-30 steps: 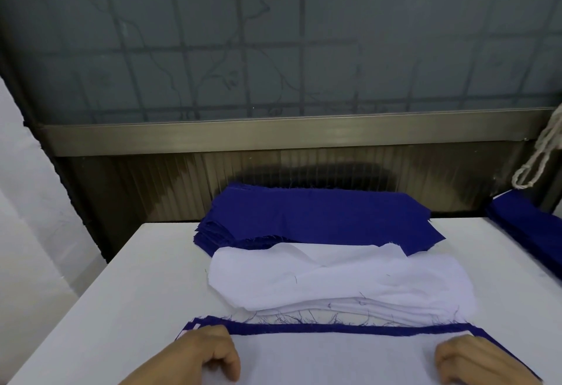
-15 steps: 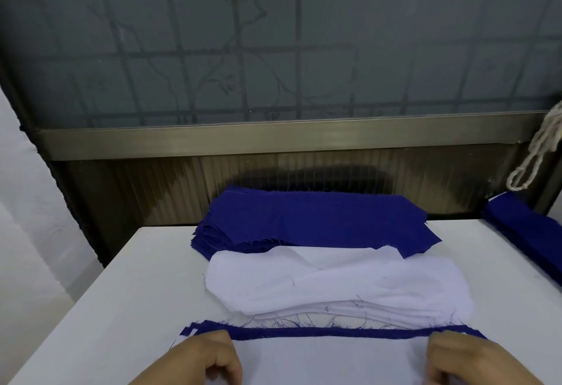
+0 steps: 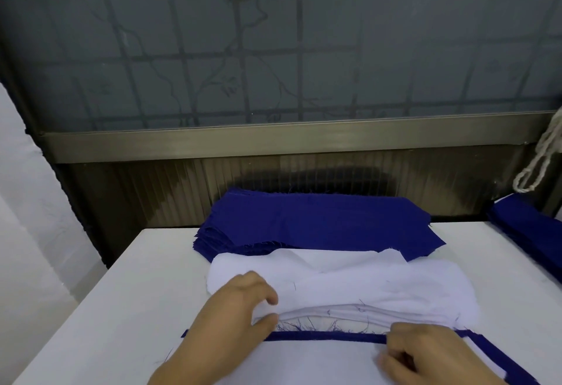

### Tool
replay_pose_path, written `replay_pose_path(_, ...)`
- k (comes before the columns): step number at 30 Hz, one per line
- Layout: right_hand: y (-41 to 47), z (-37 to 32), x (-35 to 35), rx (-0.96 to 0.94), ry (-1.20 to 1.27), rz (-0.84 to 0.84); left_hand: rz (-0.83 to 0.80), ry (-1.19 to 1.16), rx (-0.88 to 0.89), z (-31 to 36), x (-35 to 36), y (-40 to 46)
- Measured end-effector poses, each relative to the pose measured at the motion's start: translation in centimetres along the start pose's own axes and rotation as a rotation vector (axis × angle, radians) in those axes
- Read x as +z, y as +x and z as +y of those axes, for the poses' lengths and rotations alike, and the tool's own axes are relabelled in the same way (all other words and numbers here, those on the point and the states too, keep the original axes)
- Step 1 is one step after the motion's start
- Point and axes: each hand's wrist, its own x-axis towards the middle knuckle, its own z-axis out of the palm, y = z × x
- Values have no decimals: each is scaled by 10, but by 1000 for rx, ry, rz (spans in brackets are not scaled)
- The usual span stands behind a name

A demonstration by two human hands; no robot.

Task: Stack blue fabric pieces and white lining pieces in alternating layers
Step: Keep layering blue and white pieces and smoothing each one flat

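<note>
A stack of blue fabric pieces [image 3: 319, 223] lies at the far side of the white table [image 3: 121, 308]. In front of it sits a pile of white lining pieces [image 3: 380, 290]. Nearest me is the layered stack [image 3: 319, 360], a white lining piece on top with a blue edge showing along its far side. My left hand [image 3: 231, 317] reaches onto the left end of the white lining pile, thumb and fingers pinching its top piece. My right hand [image 3: 425, 354] rests on the layered stack with fingers curled, pinching the top white piece near the blue edge.
Another pile of blue fabric [image 3: 529, 232] sits at the table's right edge. A looped white cord [image 3: 538, 159] hangs at the right. A dark ribbed wall panel and a frosted window stand directly behind the table. The table's left edge drops off to the floor.
My left hand has left the layered stack and moved forward onto the left end of the white lining pile. My right hand shifted left along the stack's far edge.
</note>
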Motion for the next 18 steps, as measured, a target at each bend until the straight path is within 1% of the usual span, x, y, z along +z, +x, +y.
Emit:
replay_pose_path(1,-1,1,2,-1,10,-41,0,16,-7,1,2,6)
replay_pose_path(2,3,-1,-2,29,0,-9,-8,20,0,1,6,11)
replay_pose_path(4,6,4,-7,-56,-17,258,-54,23,4,-1,16,19)
replay_pose_path(5,7,2,-11,-98,-27,303,-82,44,9,-2,21,20)
replay_pose_path(6,13,2,-14,-122,-46,314,-105,69,10,-3,25,22)
replay_pose_path(9,28,9,-24,-41,-159,171,-102,91,-3,-5,29,26)
replay_pose_path(10,30,13,-24,-17,-166,109,-80,64,-5,-6,29,29)
replay_pose_path(11,34,16,-23,-4,-151,101,-42,32,-5,-7,27,32)
replay_pose_path(12,38,20,-24,33,-96,124,8,8,-1,-7,26,35)
replay_pose_path(13,43,21,-25,70,-54,212,76,11,2,-7,24,40)
replay_pose_path(15,58,28,-27,101,-58,359,233,54,-13,-9,21,52)
replay_pose_path(16,68,33,-27,136,-61,385,295,65,-38,-10,20,58)
replay_pose_path(18,86,39,-30,182,-51,373,346,106,-92,-13,18,70)
